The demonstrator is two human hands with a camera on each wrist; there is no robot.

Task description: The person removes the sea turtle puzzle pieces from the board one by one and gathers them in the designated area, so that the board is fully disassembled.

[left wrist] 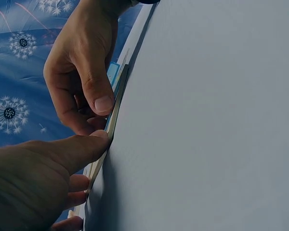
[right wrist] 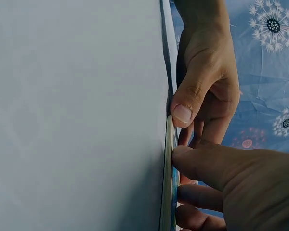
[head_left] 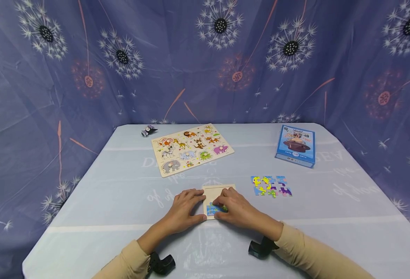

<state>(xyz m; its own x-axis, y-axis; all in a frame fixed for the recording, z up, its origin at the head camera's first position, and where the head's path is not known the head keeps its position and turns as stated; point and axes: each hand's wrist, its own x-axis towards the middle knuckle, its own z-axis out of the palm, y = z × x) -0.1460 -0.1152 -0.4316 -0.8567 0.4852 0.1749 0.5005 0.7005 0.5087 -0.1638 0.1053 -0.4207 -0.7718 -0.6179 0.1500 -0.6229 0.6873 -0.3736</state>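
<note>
A small wooden puzzle tray (head_left: pixel 219 191) lies on the table in the head view, with blue jigsaw pieces (head_left: pixel 210 210) along its lower part. My left hand (head_left: pixel 185 207) rests against the tray's left side, its thumb at the near left corner and its fingers farther up the edge. Over the lower right of the tray, my right hand (head_left: pixel 238 207) has curled fingers and holds a jigsaw piece down in it; the hand mostly hides that piece. Both wrist views show the tray edge-on, with the right thumb (right wrist: pixel 183 156) low at the near edge.
Loose jigsaw pieces (head_left: pixel 270 186), yellow, purple and blue, lie right of the tray. Behind stands a wooden animal peg board (head_left: pixel 205 139). A blue box (head_left: pixel 295 145) lies at the back right, and a small black-and-white figure (head_left: pixel 149 131) at the back left. A patterned curtain hangs behind.
</note>
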